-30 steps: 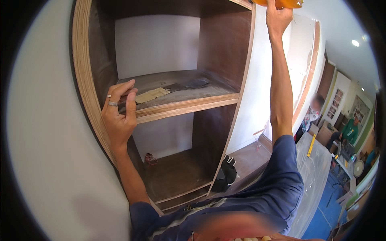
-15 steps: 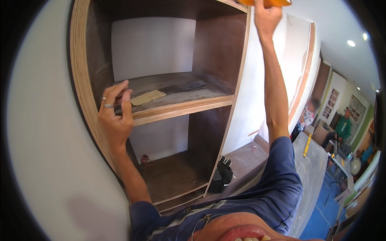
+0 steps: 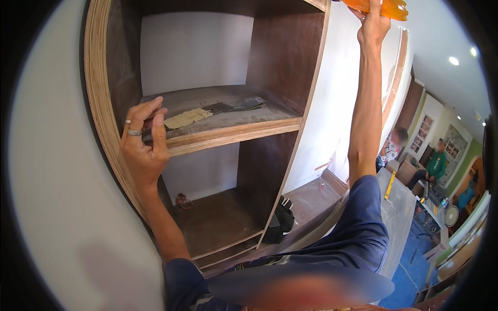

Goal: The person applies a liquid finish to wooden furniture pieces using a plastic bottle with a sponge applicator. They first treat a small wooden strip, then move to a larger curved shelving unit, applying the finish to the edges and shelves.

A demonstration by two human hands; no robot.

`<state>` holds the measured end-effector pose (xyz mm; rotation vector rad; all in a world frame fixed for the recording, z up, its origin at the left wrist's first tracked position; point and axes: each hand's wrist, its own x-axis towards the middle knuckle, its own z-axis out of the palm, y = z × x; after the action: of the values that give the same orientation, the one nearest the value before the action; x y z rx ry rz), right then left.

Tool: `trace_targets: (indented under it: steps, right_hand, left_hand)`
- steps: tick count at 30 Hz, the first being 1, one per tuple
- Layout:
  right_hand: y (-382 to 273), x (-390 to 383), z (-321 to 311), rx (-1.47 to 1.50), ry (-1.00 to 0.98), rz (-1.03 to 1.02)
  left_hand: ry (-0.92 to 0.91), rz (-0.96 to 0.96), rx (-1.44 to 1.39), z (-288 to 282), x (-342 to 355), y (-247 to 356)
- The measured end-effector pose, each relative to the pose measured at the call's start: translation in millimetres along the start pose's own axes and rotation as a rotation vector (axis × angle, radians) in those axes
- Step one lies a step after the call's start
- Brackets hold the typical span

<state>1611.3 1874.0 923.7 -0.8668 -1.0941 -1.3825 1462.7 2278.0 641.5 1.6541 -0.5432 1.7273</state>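
Note:
My right hand (image 3: 374,26) is raised high at the top edge, its fingers closed round an orange see-through bottle (image 3: 395,9) that is partly cut off by the picture's edge. At the left side of the wooden cabinet (image 3: 97,78), my left hand (image 3: 142,142) is held up by the front edge of the middle shelf (image 3: 238,132). Its fingers are loosely bent, with the thumb apart and nothing visible between them. Just beyond it on the shelf lie a ragged pale-yellow strip (image 3: 188,118) and dark flat pieces (image 3: 246,105).
A red coiled cord (image 3: 183,201) lies in the lower compartment. Right of the cabinet are a black bag (image 3: 282,222) and a low brown ledge (image 3: 316,199). A yellow level (image 3: 390,185) rests on a covered table (image 3: 399,207). Two people are in the room behind.
My right hand and the bottle have moved right and slightly down, so more of the bottle shows. The left hand keeps its loosely bent shape beside the shelf. The whole view has shifted slightly.

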Motion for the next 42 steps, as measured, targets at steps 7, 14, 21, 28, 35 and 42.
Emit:
trace_targets:
  steps: [7, 14, 21, 28, 35, 42]
  right_hand:
    - [10.7, -4.5, -1.3, -0.014, -0.025, 0.069]
    - [15.2, -12.8, 6.4, -0.298, -0.031, -0.211]
    - [2.4, -38.8, 15.1, -0.374, -0.029, -0.359]
    - [5.4, -35.1, 11.9, -0.429, -0.026, -0.369]
    - [5.8, -32.5, 12.8, -0.378, 0.0, -0.324]
    - [-3.6, -38.6, 15.1, -0.386, -0.044, -0.31]
  left_hand:
    - [-0.047, -0.008, 0.003, -3.0, -1.6, 0.0]
    - [-0.031, -0.031, 0.033, -3.4, -4.0, -0.8]
    - [0.054, 0.041, -0.001, 1.5, -2.0, -6.6]
    - [0.049, 0.049, -0.067, 0.9, -2.6, -7.5]
    - [0.053, 0.051, -0.069, 1.5, -2.2, -7.7]
    - [0.057, 0.084, -0.082, 1.5, -2.4, -8.2]
